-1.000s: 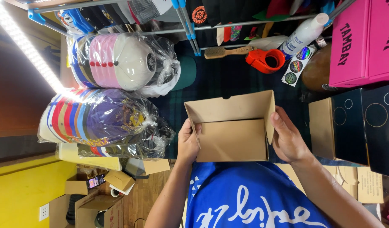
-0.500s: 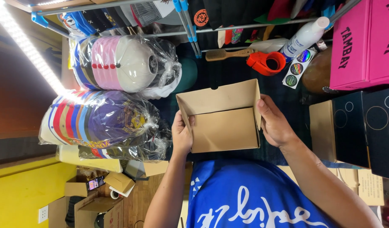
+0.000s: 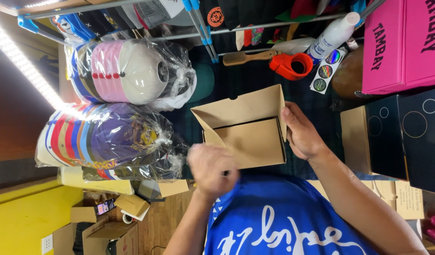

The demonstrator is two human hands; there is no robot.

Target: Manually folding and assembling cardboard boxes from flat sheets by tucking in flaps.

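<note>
One cardboard box (image 3: 248, 127) — two bagged cap stacks (image 3: 127, 71).

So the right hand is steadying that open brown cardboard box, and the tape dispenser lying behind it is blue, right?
Not quite. The head view shows the right hand on the open brown cardboard box, but the plastic tape dispenser behind it is red-orange, not blue.

1. Plain tan folded cardboard box (image 3: 248, 127).
2. Bright pink rectangular carton (image 3: 401, 45) with black lettering.
3. Clear plastic bag of striped red, blue, purple stacked caps (image 3: 104, 141).
4. Orange-red plastic tape dispenser (image 3: 292, 65).
5. Blue fabric shirt (image 3: 283, 222), white script.
</note>
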